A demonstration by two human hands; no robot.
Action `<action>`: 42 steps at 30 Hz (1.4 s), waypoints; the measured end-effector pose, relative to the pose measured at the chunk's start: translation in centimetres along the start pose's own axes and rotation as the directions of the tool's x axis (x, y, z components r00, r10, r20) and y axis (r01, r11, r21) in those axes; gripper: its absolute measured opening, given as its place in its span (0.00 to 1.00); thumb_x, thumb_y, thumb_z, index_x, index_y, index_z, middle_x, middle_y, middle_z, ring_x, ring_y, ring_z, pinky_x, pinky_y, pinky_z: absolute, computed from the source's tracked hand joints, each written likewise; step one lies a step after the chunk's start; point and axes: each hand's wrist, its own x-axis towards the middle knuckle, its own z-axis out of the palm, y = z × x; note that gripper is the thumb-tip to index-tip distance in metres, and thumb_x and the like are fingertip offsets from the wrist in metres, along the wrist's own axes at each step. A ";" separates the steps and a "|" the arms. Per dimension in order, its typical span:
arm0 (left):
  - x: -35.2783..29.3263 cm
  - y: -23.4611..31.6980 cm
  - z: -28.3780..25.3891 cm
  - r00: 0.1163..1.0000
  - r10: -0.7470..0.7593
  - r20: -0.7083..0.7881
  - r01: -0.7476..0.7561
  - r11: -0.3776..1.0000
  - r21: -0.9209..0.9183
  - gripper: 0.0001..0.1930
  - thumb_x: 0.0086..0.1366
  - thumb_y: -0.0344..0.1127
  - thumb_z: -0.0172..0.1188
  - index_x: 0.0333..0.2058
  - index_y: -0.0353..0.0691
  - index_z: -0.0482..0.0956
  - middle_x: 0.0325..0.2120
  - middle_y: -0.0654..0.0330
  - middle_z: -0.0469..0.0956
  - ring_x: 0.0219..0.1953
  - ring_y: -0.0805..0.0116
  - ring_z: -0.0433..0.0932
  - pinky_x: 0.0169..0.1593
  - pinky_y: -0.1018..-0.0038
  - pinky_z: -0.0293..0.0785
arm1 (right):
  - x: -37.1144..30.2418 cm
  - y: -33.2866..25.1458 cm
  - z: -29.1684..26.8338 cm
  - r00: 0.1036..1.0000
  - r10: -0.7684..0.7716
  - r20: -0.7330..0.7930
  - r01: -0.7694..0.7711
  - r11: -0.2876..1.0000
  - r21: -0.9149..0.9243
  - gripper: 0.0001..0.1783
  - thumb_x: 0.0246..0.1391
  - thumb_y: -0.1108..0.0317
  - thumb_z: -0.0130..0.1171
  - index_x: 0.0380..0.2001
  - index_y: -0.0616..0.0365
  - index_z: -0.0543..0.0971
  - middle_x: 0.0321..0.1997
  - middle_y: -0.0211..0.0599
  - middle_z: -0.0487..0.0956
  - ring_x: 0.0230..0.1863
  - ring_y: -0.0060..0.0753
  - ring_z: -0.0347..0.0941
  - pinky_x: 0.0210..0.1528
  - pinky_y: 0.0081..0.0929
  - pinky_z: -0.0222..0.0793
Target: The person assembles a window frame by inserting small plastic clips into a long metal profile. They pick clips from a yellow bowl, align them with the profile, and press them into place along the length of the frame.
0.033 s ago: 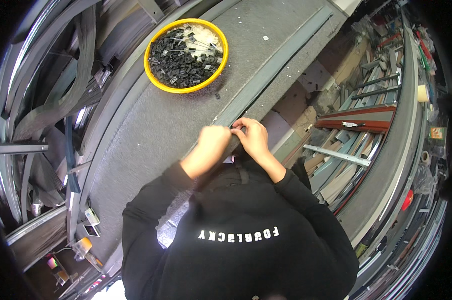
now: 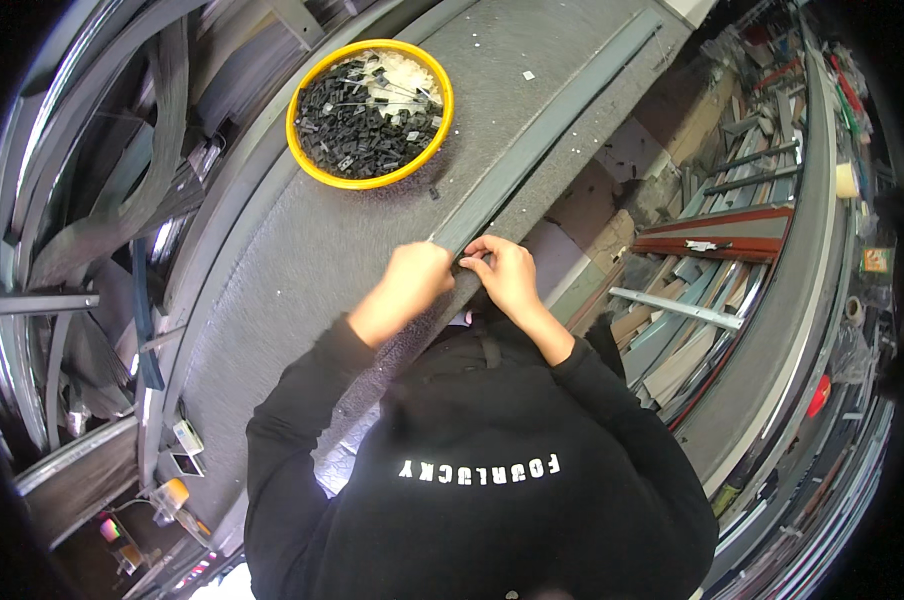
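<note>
The strip [image 2: 557, 120] is long, narrow and straight, blue-grey with a dull sheen, and a dark line follows its right side. It lies slantwise on the bench [image 2: 272, 260], from the upper right of the frame down to the centre. Just to its right, the bench edge runs almost parallel, with the floor [image 2: 577, 205] beyond. On the other side, a broad stretch of grey bench spreads toward the left and lower left; a small dark piece [image 2: 434, 193] lies there near the bowl [image 2: 367, 184]. This yellow-rimmed bowl, full of black and cream bits, stands at the upper left, well apart from the strip.

The strip's near end reaches both hands at the centre. The left hand [image 2: 417, 280] is curled in beside that end, its fingers mostly hidden, so its grasp cannot be told. The right hand [image 2: 507, 275] has thumb and forefinger drawn together at a dark spot by the strip's right side; whether they pinch anything is too small to tell.
</note>
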 end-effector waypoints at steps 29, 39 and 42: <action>-1.2 -1.2 -3.4 0.993 0.028 0.111 0.026 0.889 -0.458 0.19 0.65 0.50 0.61 0.30 0.38 0.74 0.19 0.46 0.76 0.26 0.44 0.78 0.30 0.55 0.70 | -0.6 -1.1 1.6 0.941 0.282 0.189 -0.332 0.653 0.681 0.10 0.55 0.75 0.66 0.25 0.62 0.75 0.26 0.37 0.82 0.29 0.23 0.78 0.31 0.22 0.74; -1.9 -0.6 -2.3 1.000 0.003 -0.024 -0.014 0.873 -0.488 0.13 0.65 0.43 0.61 0.32 0.37 0.75 0.19 0.48 0.76 0.24 0.46 0.78 0.29 0.57 0.71 | -0.3 -1.5 1.9 0.939 0.257 0.230 -0.343 0.628 0.698 0.10 0.58 0.68 0.66 0.33 0.58 0.74 0.24 0.26 0.77 0.26 0.17 0.73 0.28 0.17 0.67; -2.1 -0.5 -1.9 0.990 -0.121 -0.077 0.068 0.866 -0.496 0.13 0.64 0.42 0.63 0.31 0.37 0.75 0.21 0.51 0.76 0.24 0.50 0.77 0.30 0.61 0.71 | -0.3 -0.6 -0.4 0.873 0.236 0.426 -0.471 0.634 0.614 0.19 0.59 0.55 0.65 0.39 0.59 0.73 0.29 0.32 0.82 0.25 0.18 0.74 0.26 0.18 0.68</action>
